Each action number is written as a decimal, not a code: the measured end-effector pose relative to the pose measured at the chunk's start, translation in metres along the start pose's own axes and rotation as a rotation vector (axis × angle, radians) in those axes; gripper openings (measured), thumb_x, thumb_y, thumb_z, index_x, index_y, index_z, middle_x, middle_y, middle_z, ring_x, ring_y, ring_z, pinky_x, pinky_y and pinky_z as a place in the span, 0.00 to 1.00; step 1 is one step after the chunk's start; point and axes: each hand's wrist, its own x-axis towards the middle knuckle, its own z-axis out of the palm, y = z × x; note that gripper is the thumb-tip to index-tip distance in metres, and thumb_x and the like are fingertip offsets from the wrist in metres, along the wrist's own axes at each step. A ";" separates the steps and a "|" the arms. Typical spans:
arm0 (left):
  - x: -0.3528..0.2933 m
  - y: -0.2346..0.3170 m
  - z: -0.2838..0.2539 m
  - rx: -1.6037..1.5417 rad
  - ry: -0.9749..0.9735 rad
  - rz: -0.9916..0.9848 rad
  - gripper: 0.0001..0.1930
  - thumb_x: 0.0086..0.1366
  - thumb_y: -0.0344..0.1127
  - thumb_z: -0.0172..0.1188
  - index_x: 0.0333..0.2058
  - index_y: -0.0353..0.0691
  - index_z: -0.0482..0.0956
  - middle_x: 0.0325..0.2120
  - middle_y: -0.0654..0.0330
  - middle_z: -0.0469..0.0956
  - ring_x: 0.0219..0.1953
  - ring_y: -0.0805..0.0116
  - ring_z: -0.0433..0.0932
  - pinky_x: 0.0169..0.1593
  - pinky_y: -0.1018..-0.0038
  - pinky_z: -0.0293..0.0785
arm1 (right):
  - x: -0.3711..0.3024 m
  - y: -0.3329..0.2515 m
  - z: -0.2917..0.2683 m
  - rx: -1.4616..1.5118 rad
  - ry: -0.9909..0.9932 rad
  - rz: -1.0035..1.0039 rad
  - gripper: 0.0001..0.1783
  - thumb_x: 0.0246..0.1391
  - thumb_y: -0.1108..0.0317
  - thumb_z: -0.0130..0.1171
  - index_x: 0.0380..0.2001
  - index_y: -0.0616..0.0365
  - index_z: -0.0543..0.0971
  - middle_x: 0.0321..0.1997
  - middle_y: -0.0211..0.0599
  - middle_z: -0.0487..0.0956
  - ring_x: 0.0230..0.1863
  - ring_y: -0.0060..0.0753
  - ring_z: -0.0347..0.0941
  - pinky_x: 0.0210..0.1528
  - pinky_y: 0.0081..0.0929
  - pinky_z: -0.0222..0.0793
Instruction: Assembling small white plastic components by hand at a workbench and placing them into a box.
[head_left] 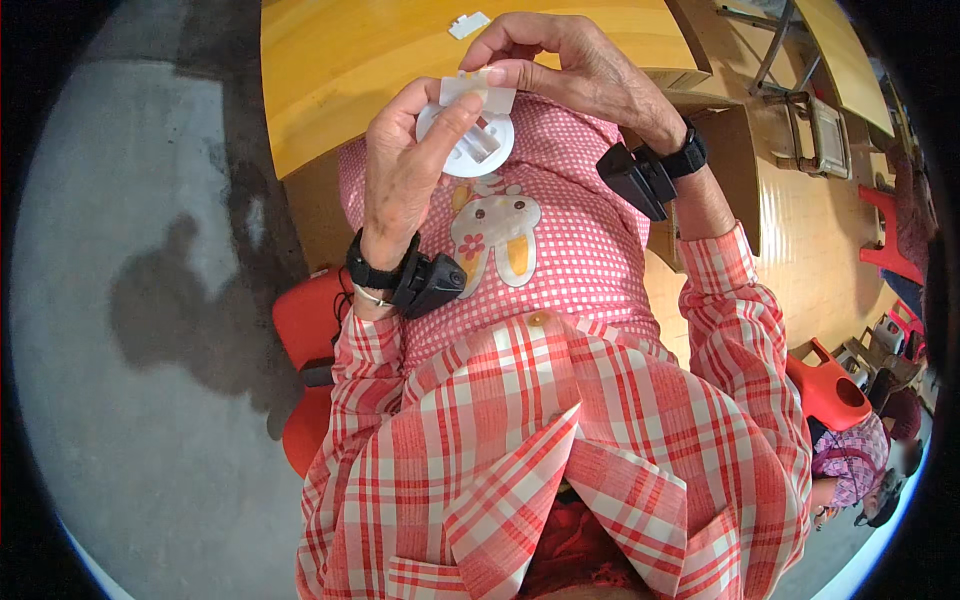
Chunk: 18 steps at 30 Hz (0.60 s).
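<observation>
My left hand (pixel 398 165) is closed on a round white plastic disc (pixel 490 158) with raised ribs and a slot-like recess. Its thumb presses on a small whitish, partly see-through sheet (pixel 499 101) that overlaps the disc's upper part. The sheet's upper edge is pinched between thumb and fingers of my right hand (pixel 565 72). Whether the sheet is stuck to the disc, I cannot tell. Both hands are above my lap by the table edge. Beyond them, a small flat white piece (pixel 468 25) with notched edges lies on the yellow table (pixel 350 75).
A red chair (pixel 300 320) is close by my left side. On the right are a wooden cabinet (pixel 728 170), another yellow table (pixel 850 65), a framed stool (pixel 825 135) and red plastic stools (pixel 828 385). A person in a patterned top (pixel 855 460) is at the lower right.
</observation>
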 end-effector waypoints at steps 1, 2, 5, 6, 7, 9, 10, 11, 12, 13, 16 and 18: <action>0.000 0.000 0.001 0.000 -0.001 0.000 0.10 0.62 0.36 0.59 0.37 0.36 0.74 0.30 0.65 0.77 0.31 0.83 0.76 0.36 0.85 0.71 | 0.000 -0.001 0.000 -0.009 0.012 -0.016 0.12 0.55 0.63 0.58 0.37 0.60 0.78 0.33 0.29 0.78 0.36 0.21 0.71 0.43 0.22 0.68; 0.001 0.001 0.004 0.010 0.033 0.011 0.11 0.61 0.37 0.59 0.36 0.36 0.75 0.28 0.64 0.77 0.29 0.82 0.75 0.33 0.85 0.71 | 0.000 -0.001 0.000 -0.009 0.013 -0.016 0.12 0.55 0.63 0.58 0.37 0.60 0.78 0.33 0.29 0.78 0.36 0.21 0.71 0.43 0.22 0.68; 0.001 0.000 0.004 0.025 0.060 0.019 0.12 0.60 0.39 0.60 0.34 0.35 0.75 0.26 0.64 0.77 0.27 0.82 0.75 0.30 0.84 0.72 | 0.000 0.000 -0.002 -0.030 0.003 0.034 0.12 0.55 0.63 0.58 0.36 0.60 0.79 0.32 0.29 0.78 0.35 0.22 0.71 0.43 0.22 0.68; 0.001 0.000 0.004 0.029 0.052 0.015 0.12 0.60 0.39 0.60 0.34 0.35 0.75 0.26 0.64 0.77 0.27 0.82 0.75 0.31 0.84 0.72 | 0.000 0.002 -0.002 -0.048 0.001 0.025 0.12 0.54 0.63 0.58 0.36 0.60 0.79 0.31 0.29 0.78 0.35 0.21 0.71 0.43 0.22 0.68; 0.001 0.000 0.005 0.030 0.051 0.016 0.12 0.60 0.39 0.60 0.34 0.35 0.75 0.26 0.64 0.77 0.27 0.82 0.75 0.31 0.84 0.72 | -0.001 0.003 -0.003 -0.066 -0.002 0.017 0.12 0.54 0.63 0.59 0.36 0.60 0.79 0.31 0.29 0.78 0.36 0.21 0.71 0.43 0.21 0.68; 0.001 0.001 0.006 0.044 0.057 0.012 0.13 0.60 0.40 0.60 0.35 0.35 0.75 0.25 0.64 0.77 0.27 0.81 0.75 0.31 0.84 0.72 | -0.002 0.001 -0.003 -0.030 -0.007 0.036 0.11 0.55 0.64 0.58 0.36 0.61 0.79 0.31 0.29 0.78 0.35 0.21 0.71 0.43 0.21 0.68; 0.000 0.002 0.006 0.044 0.058 0.013 0.13 0.60 0.40 0.60 0.35 0.35 0.75 0.25 0.64 0.77 0.27 0.81 0.75 0.31 0.84 0.72 | -0.002 0.000 -0.002 0.006 -0.011 0.056 0.11 0.55 0.65 0.57 0.36 0.61 0.78 0.32 0.29 0.78 0.35 0.21 0.71 0.43 0.21 0.68; 0.000 0.002 0.006 0.033 0.055 0.004 0.13 0.60 0.40 0.60 0.36 0.34 0.76 0.26 0.64 0.78 0.27 0.81 0.76 0.31 0.84 0.72 | -0.002 -0.001 -0.002 0.006 -0.012 0.056 0.11 0.55 0.65 0.57 0.36 0.61 0.78 0.32 0.29 0.78 0.35 0.21 0.71 0.43 0.21 0.68; 0.000 0.003 0.006 0.022 0.052 -0.006 0.13 0.61 0.40 0.60 0.36 0.34 0.76 0.26 0.64 0.78 0.27 0.80 0.76 0.31 0.84 0.72 | -0.002 -0.002 -0.001 0.095 -0.010 0.030 0.09 0.55 0.67 0.57 0.37 0.61 0.78 0.33 0.30 0.77 0.36 0.22 0.71 0.43 0.21 0.67; 0.000 0.002 0.005 0.022 0.053 -0.005 0.13 0.61 0.40 0.60 0.36 0.34 0.76 0.26 0.64 0.78 0.27 0.80 0.76 0.31 0.84 0.72 | -0.002 -0.002 -0.001 0.183 -0.009 0.004 0.08 0.55 0.69 0.56 0.37 0.61 0.78 0.34 0.31 0.77 0.37 0.23 0.71 0.44 0.21 0.67; -0.001 0.001 -0.001 -0.144 -0.048 -0.136 0.14 0.61 0.40 0.60 0.38 0.34 0.76 0.27 0.63 0.78 0.28 0.80 0.77 0.32 0.83 0.73 | -0.003 -0.004 -0.004 0.141 -0.054 -0.147 0.08 0.54 0.73 0.56 0.38 0.60 0.78 0.37 0.32 0.75 0.40 0.24 0.71 0.45 0.21 0.66; -0.003 0.001 -0.002 -0.289 -0.089 -0.251 0.13 0.61 0.40 0.59 0.38 0.35 0.76 0.28 0.64 0.79 0.29 0.79 0.78 0.34 0.83 0.74 | -0.001 -0.002 -0.007 0.128 -0.104 -0.220 0.09 0.52 0.73 0.56 0.38 0.60 0.78 0.37 0.32 0.75 0.40 0.24 0.70 0.45 0.21 0.66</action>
